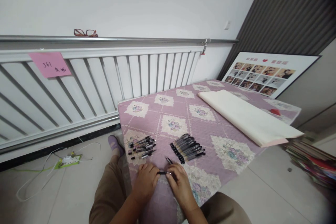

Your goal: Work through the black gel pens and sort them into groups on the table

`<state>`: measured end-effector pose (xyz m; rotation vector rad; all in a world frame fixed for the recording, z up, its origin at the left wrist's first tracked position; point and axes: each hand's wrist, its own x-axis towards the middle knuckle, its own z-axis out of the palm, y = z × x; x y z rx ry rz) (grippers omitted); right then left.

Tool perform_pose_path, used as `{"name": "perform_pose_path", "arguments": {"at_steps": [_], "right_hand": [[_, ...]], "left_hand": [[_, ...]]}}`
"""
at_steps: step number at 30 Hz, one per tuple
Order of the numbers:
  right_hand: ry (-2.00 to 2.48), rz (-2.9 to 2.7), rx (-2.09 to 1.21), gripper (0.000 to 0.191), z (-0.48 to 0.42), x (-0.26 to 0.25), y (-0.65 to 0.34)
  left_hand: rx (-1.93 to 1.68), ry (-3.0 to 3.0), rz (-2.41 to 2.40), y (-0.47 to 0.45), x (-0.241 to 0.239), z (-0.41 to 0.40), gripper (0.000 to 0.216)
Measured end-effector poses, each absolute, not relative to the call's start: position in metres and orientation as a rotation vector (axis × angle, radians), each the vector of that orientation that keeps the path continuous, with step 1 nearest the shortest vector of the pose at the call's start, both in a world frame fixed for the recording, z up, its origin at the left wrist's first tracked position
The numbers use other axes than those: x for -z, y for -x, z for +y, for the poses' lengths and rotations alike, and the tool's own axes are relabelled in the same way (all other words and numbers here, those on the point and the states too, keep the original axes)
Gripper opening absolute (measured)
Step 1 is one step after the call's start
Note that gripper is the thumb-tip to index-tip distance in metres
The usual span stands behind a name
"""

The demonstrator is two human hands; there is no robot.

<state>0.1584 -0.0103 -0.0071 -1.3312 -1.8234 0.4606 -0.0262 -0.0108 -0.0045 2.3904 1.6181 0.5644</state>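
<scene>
My left hand [146, 182] and my right hand [179, 184] meet over the near edge of a pink quilted table cover [168, 112]. Both pinch the ends of one black pen [163, 173] held level between them. A loose pen piece [168, 160] lies just beyond my right hand. Farther on, a jumbled pile of several pens [141, 146] lies to the left. A neat row of several black pens [188, 147] lies side by side to the right.
A folded cream sheet [246, 116] lies across the cover's right side. A photo board [265, 73] leans at the back right. A white radiator [91, 84] with a pink note [49, 63] and glasses [85, 33] on top lines the wall. A power strip [68, 160] with cables lies on the floor.
</scene>
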Motion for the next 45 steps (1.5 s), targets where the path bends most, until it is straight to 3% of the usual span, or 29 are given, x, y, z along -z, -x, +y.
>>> {"name": "perform_pose_path", "arguments": {"at_steps": [10,23,31,35,45], "right_hand": [[1.442,-1.482,-0.506,0.028,-0.014,0.012,-0.164],[1.346,-2.009,-0.498,0.013,-0.013,-0.001,-0.155],[1.360,-1.756,-0.552,0.022,-0.014,0.006,-0.159],[1.445,-1.597,-0.369,0.024,-0.011,0.017,-0.162],[1.548,-1.842,-0.197,0.014,0.000,0.020,-0.153]], "left_hand": [[-0.671,-2.308,1.662,0.027,0.005,-0.011,0.015],[-0.513,-2.480,1.452,0.022,0.005,-0.013,0.016],[-0.565,-2.446,1.572,0.022,0.004,-0.013,0.014],[-0.525,-2.413,1.667,0.021,0.003,-0.012,0.013],[-0.457,-2.321,1.806,0.016,-0.005,-0.009,0.016]]}}
